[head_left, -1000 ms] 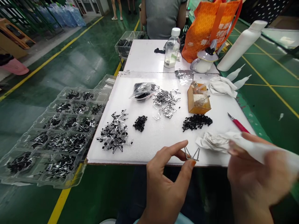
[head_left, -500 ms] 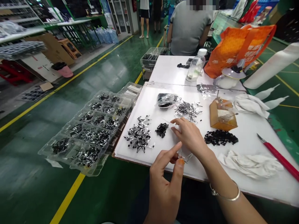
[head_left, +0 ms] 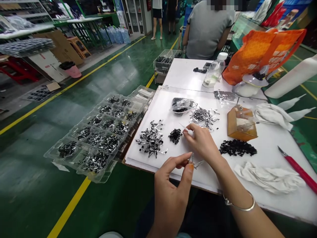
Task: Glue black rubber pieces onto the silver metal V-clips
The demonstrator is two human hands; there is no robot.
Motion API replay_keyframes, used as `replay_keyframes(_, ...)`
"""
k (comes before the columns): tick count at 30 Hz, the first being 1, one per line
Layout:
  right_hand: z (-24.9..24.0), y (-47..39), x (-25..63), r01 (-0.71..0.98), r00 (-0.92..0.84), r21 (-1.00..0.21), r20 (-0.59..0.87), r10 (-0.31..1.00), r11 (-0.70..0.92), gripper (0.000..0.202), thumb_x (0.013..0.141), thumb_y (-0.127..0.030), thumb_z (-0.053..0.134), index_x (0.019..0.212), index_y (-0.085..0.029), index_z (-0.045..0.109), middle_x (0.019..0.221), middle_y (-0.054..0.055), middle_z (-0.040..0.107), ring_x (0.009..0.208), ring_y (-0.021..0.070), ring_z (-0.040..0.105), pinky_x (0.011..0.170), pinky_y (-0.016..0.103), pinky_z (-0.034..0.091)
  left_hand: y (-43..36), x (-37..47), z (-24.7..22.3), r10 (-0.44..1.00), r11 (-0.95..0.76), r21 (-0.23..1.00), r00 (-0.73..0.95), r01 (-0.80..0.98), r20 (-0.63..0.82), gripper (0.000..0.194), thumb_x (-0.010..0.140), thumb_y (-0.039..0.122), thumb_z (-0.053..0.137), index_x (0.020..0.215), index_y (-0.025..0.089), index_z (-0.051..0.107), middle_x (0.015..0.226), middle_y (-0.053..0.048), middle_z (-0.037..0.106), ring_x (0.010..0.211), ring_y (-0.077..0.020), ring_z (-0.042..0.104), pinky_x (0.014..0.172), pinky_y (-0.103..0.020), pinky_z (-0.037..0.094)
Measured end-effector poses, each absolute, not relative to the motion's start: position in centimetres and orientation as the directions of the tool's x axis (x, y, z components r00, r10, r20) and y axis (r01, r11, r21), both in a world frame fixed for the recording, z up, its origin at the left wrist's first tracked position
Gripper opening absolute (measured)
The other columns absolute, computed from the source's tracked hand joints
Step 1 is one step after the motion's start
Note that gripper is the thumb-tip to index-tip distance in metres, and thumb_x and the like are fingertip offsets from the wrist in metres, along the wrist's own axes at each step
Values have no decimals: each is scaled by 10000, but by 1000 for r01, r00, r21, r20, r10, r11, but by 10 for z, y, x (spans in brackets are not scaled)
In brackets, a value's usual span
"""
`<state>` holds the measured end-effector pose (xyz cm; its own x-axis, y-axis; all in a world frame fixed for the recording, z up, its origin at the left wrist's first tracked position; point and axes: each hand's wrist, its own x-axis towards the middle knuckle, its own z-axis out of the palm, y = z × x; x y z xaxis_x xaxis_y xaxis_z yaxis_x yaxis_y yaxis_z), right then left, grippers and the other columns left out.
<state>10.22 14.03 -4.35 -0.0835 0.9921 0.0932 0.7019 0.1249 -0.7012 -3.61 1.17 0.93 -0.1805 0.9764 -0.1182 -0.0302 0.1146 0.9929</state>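
Between the thumb and index finger of my left hand [head_left: 172, 188], near the table's front edge, is pinched a small V-shaped metal piece [head_left: 192, 158]. My right hand [head_left: 201, 142] is closed around a white applicator with a thin pointed tip [head_left: 190, 132], its body mostly hidden by the fingers. That tip points toward a small pile of black pieces [head_left: 175, 136] just left of the hand. Farther left lies a heap of silver-and-black V-shaped pieces [head_left: 151, 138]. Behind my right hand another heap of metal V-shaped pieces [head_left: 204, 116] is spread out.
A clear compartment tray [head_left: 74, 135] full of parts stands left of the white table [head_left: 138, 162]. To the right are a yellowish box [head_left: 235, 129], black pieces [head_left: 237, 148], white cloth [head_left: 269, 178] and a red-handled blade [head_left: 299, 168]. A person [head_left: 210, 29] sits ahead.
The view has shifted slightly, so the table appears farther right. My right hand still holds the applicator by the black pile. The metal piece in my left fingers shows more plainly.
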Motion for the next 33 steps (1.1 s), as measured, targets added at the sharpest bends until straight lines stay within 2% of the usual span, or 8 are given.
replay_keyframes(5,-34,127,112,450,28,-893,39,999,23,151,801,-377,707,761,-242,651,835,54,748,701,219,589,658,347,403,16,-40,4,972,119,991,-197,-54,-128,211,944,211,731,1088,243,883,969,-47,815,936,-198,735,857,-261,589)
replay_keyframes(9,-28,94,126,153,78,-986,-55,995,-66,312,830,-505,737,985,-233,744,705,16,675,581,170,516,561,313,411,19,-40,-5,967,127,981,-203,-148,-156,174,942,214,760,1054,243,891,1011,-57,817,965,-194,761,867,-241,603)
replay_keyframes(12,-22,61,138,-9,95,-991,-132,987,-132,311,851,-536,754,981,-255,786,592,-24,579,470,112,378,545,308,448,21,-36,-10,958,165,951,-187,-261,-217,144,929,230,786,1024,245,894,1108,-70,825,1006,-214,799,871,-250,634)
replay_keyframes(15,-16,32,148,-250,122,-943,-256,959,-220,266,806,-502,870,946,-286,804,709,-17,664,432,47,270,552,284,511,23,-29,-11,950,211,911,-147,-355,-277,142,920,255,807,1031,265,896,1186,-70,822,975,-223,827,817,-253,662)
replay_keyframes(17,-14,18,153,-380,148,-895,-306,940,-232,251,752,-434,942,911,-294,807,747,-30,675,432,19,238,653,270,590,23,-24,-9,950,234,897,-110,-374,-294,143,910,241,814,1021,274,899,1158,-65,832,936,-218,836,793,-247,667)
replay_keyframes(20,-14,7,160,-434,167,-873,-320,933,-222,245,738,-399,957,908,-299,812,746,-29,673,433,14,260,695,257,621,23,-17,-5,954,249,897,-70,-366,-293,158,889,190,813,980,281,904,1121,-51,839,906,-204,839,792,-227,663)
replay_keyframes(26,-12,-3,160,-494,205,-848,-331,921,-195,220,783,-406,928,942,-319,804,781,-2,700,439,30,374,478,186,506,20,-6,-1,966,221,933,-69,-283,-249,193,842,130,824,912,289,910,1109,-40,848,1058,-195,805,887,-182,632)
replay_keyframes(33,-6,-10,158,-535,206,-825,-334,920,-180,196,792,-378,928,904,-300,788,799,-6,714,445,21,400,511,156,521,18,0,3,974,195,954,-70,-228,-216,159,828,170,832,900,290,906,1137,-47,843,996,-202,809,859,-218,649)
